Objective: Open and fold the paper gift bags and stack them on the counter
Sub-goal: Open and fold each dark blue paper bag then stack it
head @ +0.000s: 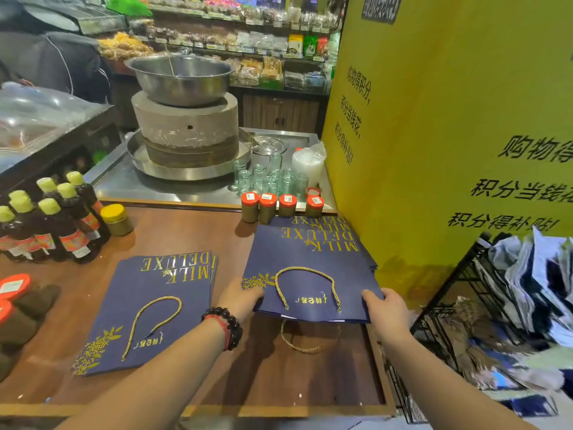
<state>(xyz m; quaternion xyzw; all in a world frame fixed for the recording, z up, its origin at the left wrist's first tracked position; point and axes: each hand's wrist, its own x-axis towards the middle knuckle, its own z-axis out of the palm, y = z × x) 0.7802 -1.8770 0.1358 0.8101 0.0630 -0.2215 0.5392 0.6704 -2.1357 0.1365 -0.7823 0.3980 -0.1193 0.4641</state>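
**Both hands on the top bag, right-hand stack**

My left hand (240,297) pinches the near-left corner of the top navy gift bag (310,274), thumb on top, fingers under and hidden. My right hand (389,310) curls round the near-right corner the same way. The near edge is lifted off the wooden counter (279,367); the far end rests on more bags of the same kind below it, against the yellow wall panel (434,119).

One gold rope handle (307,285) lies on the bag's face, the other hangs loose below the near edge, touching the counter.

To my left, a second flat stack of bags (148,311) lies well apart from this one.

Risks as I see them:
- Hanging handle snags on the bags underneath and drags one along.
- Corner-only grip: stiff paper can crease or slip if I pull unevenly.
- Orange-capped jars (282,207) stand just beyond the bags' far edge; a forward push tips them.
- Dark bottles (55,218) sit near the left stack's far side, so a careless drop there knocks them.

Further back: stone mill (186,128), steel basin (179,77), glass cups (269,178). Out of reach.
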